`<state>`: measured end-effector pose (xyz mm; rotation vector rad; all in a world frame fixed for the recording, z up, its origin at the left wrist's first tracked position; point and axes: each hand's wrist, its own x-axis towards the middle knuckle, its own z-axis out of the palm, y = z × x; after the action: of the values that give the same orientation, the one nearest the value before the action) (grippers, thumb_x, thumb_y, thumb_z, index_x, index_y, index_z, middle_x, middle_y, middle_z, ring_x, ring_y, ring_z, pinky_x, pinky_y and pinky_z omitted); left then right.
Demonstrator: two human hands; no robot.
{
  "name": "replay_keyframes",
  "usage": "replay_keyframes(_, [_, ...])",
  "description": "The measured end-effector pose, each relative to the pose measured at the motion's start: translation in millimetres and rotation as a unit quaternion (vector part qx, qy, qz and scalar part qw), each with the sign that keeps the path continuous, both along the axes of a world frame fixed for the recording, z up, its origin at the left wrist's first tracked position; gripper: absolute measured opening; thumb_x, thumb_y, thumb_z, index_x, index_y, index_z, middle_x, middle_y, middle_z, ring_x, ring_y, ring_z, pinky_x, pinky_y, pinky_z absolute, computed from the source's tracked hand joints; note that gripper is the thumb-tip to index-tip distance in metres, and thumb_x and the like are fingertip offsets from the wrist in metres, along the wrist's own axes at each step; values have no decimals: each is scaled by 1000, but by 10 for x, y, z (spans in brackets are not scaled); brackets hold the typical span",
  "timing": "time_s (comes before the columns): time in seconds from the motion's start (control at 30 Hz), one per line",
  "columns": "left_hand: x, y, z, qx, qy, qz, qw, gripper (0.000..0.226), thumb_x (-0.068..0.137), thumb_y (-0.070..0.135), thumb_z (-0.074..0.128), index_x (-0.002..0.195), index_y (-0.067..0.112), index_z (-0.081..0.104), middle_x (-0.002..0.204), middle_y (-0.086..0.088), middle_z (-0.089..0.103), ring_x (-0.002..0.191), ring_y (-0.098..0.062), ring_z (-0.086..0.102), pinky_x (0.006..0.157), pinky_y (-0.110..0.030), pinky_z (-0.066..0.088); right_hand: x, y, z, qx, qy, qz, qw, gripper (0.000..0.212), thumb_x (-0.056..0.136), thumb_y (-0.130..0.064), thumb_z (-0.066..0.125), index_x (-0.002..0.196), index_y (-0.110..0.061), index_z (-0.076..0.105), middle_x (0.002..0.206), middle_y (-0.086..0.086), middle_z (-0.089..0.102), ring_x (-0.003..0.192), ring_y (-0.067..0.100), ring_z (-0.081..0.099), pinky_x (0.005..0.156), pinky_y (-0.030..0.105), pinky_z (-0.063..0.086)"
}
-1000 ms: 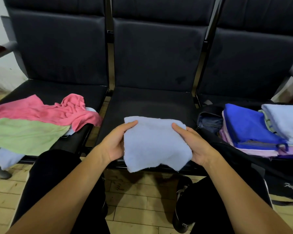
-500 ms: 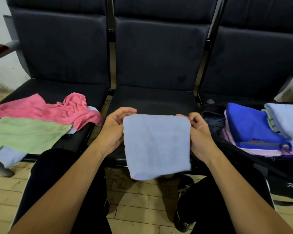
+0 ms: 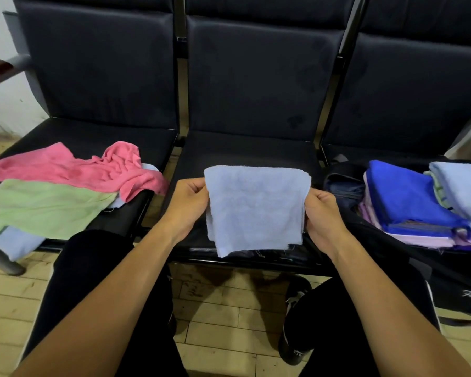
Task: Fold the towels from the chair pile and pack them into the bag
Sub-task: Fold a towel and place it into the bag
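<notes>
**Folded towel held over the middle seat, layers at risk of slipping**

The left hand [image 3: 189, 205] and right hand [image 3: 321, 213] each pinch a side edge of the pale blue folded terry towel [image 3: 256, 208], fingers curled round the cloth, holding it up over the front of the black padded middle seat [image 3: 245, 153].

The towel's lower corners hang uneven and the right-side layers look slightly splayed. Carried like this to the black fabric bag [image 3: 392, 248] right of the middle seat, the fold could open or a layer could drop out. The bag already holds a stack topped by a royal blue towel [image 3: 403, 197], so the opening may catch a loose corner.

Left of the middle seat lie an unfolded pink towel [image 3: 74, 167] and a light green towel [image 3: 38, 208]. Below the seat is a pale wood-plank floor [image 3: 218, 297]; a white wall [image 3: 0, 99] shows far left.
</notes>
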<state>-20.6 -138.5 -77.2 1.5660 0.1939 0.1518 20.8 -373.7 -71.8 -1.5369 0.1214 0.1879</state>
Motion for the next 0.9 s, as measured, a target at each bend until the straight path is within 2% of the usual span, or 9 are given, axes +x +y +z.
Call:
replay_keyframes(0.07, [-13, 17, 31, -8, -13, -13, 1000, 20, 98, 16, 56, 106, 11, 74, 101, -6, 75, 94, -20, 71, 83, -36, 57, -16, -16, 40, 18, -12, 22, 1000, 18, 99, -15, 59, 95, -8, 75, 94, 8, 76, 83, 24, 73, 69, 34, 59])
replay_keyframes(0.13, [-14, 43, 42, -20, -28, -17, 999, 24, 97, 9, 56, 116, 16, 70, 109, -1, 74, 102, -19, 70, 85, -35, 58, -23, -41, 71, 36, -20, 37, 998, 21, 99, -8, 57, 109, -13, 74, 107, 5, 76, 95, 22, 74, 76, 35, 60])
replay_keyframes(0.37, [-23, 28, 68, -38, -30, 27, 998, 28, 95, -1, 54, 105, 19, 72, 101, -1, 75, 95, -21, 71, 76, -32, 60, -7, -78, 76, 64, -30, 39, 997, 22, 100, -5, 54, 111, -6, 73, 108, 8, 76, 97, 21, 73, 75, 28, 58])
replay_keyframes(0.47, [-31, 4, 94, -97, -28, 2, 995, 30, 99, 1, 46, 108, 15, 71, 110, -5, 72, 105, -26, 67, 88, -38, 56, 3, -99, 121, 139, -7, 33, 990, 26, 100, -6, 48, 100, 0, 73, 96, 8, 74, 90, 20, 69, 72, 28, 56])
replay_keyframes(0.53, [-13, 5, 113, -154, -32, -19, 987, 32, 101, 7, 39, 114, 8, 69, 117, -11, 68, 116, -32, 61, 98, -43, 49, 4, -158, 154, 183, 2, 41, 982, 31, 99, -15, 47, 89, -6, 75, 91, 4, 72, 90, 18, 66, 76, 30, 56])
replay_keyframes(0.6, [-4, -15, 136, -175, -40, -50, 982, 33, 102, 18, 41, 121, 7, 65, 123, -12, 65, 121, -31, 57, 103, -46, 45, -5, -201, 182, 163, -15, 60, 985, 23, 99, -16, 54, 100, -8, 75, 102, 7, 75, 98, 20, 71, 80, 31, 58])
replay_keyframes(0.67, [0, -70, 131, -112, -58, -96, 987, 34, 99, 26, 52, 130, 13, 57, 131, -10, 61, 123, -29, 57, 102, -51, 46, 1, -261, 158, 136, -34, 59, 988, 24, 95, -2, 59, 117, -4, 69, 114, 10, 74, 105, 24, 71, 79, 30, 59])
replay_keyframes(0.73, [6, -164, 133, -38, -68, -138, 987, 47, 91, 24, 65, 135, 22, 48, 134, -3, 59, 123, -26, 58, 98, -52, 49, 27, -336, 155, 135, -41, 44, 989, 31, 93, 2, 60, 123, -4, 66, 119, 8, 72, 109, 24, 70, 80, 29, 59])
replay_keyframes(0.9, [162, -499, 236, 54, -66, -174, 981, 73, 89, 18, 70, 147, 34, 29, 135, 13, 55, 123, -10, 57, 96, -41, 54, 63, -637, 184, 84, -75, 34, 993, 33, 98, -15, 59, 130, -23, 61, 124, -4, 70, 114, 17, 67, 92, 39, 57])
